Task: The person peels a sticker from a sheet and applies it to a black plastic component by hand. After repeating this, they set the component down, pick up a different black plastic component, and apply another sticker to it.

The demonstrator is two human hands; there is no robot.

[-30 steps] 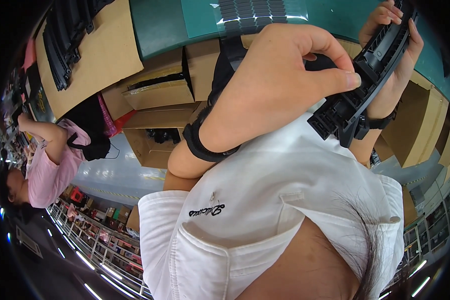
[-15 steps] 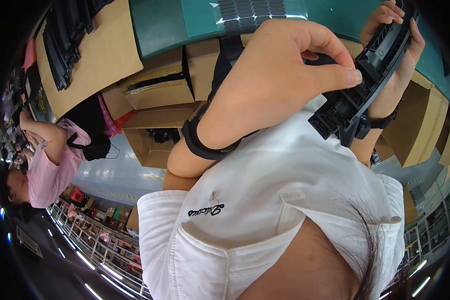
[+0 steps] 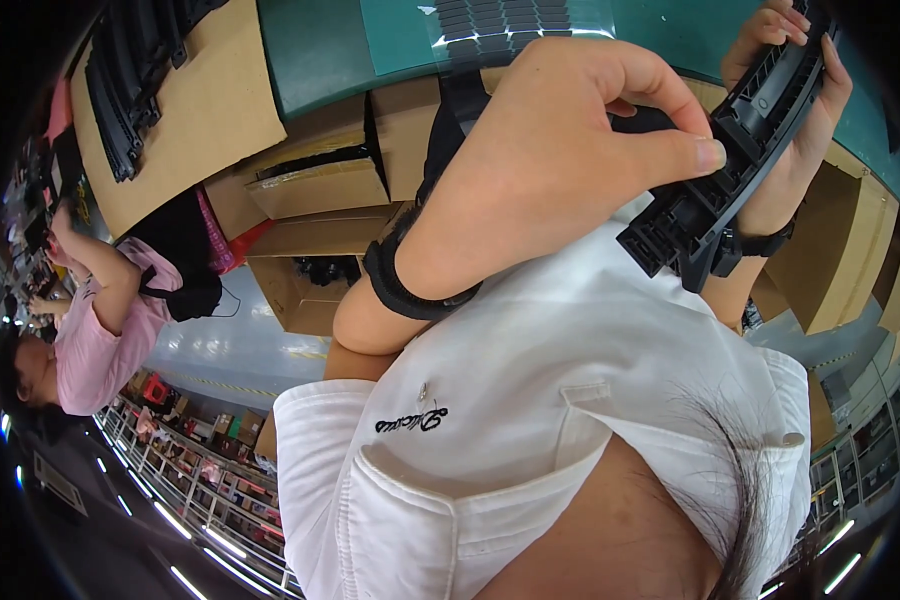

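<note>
My right hand [image 3: 808, 120] holds a long, slightly curved black plastic part [image 3: 760, 105] with ribs and slots, tilted from upper right to lower left. Its fingers wrap round the upper end. Over the part's middle is my left hand [image 3: 610, 140], thumb and forefinger pinched together at its near edge. Whatever lies between those fingertips is too small or hidden to make out. The part's blocky lower end [image 3: 660, 240] hangs free in front of my white shirt. Black bands circle both wrists.
A green table [image 3: 320, 60] lies beyond, with a clear plastic tray [image 3: 520, 20] on it. Long black strips [image 3: 120, 100] rest on cardboard [image 3: 220, 110] at left. Open cardboard boxes [image 3: 320, 190] stand below the table edge. A person in pink [image 3: 110, 320] works at far left.
My hands and the black plastic part stay nearly still. At far left, the person in pink has shifted their arms and hands a little.
</note>
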